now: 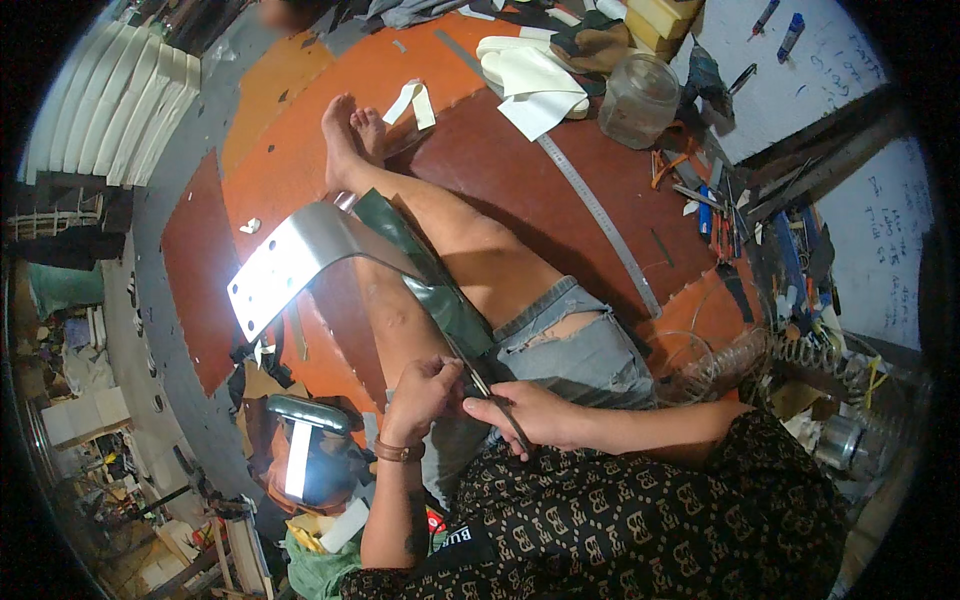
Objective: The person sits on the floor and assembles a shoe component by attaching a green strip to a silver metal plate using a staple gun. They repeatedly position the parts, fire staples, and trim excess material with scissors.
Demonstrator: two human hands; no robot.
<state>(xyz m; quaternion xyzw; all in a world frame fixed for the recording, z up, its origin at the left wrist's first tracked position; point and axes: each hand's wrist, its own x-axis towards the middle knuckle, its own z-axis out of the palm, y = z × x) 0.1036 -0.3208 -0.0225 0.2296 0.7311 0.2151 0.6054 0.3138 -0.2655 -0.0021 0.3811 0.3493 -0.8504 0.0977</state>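
My right hand (pixel 530 413) is wrapped round a pair of scissors (pixel 515 432), with the blades pointing up and away from me toward my left hand. Closed in a pinch, my left hand (pixel 425 395) is beside the blades at the near end of a dark green sheet (pixel 440 305). What its fingertips hold is hidden. The green sheet runs along between my outstretched legs. Over my left shin reaches a bent, shiny metal plate (pixel 335 238) with several holes in its far-left part.
A steel ruler (pixel 600 220) lies on the brown-orange floor sheet (pixel 540 205). To the right are a clear jar (pixel 640 100), scattered tools (pixel 720 215) and a coiled clear hose (pixel 810 355). A lit lamp (pixel 305 455) stands at my left; white stacked panels (pixel 115 100) lie beyond.
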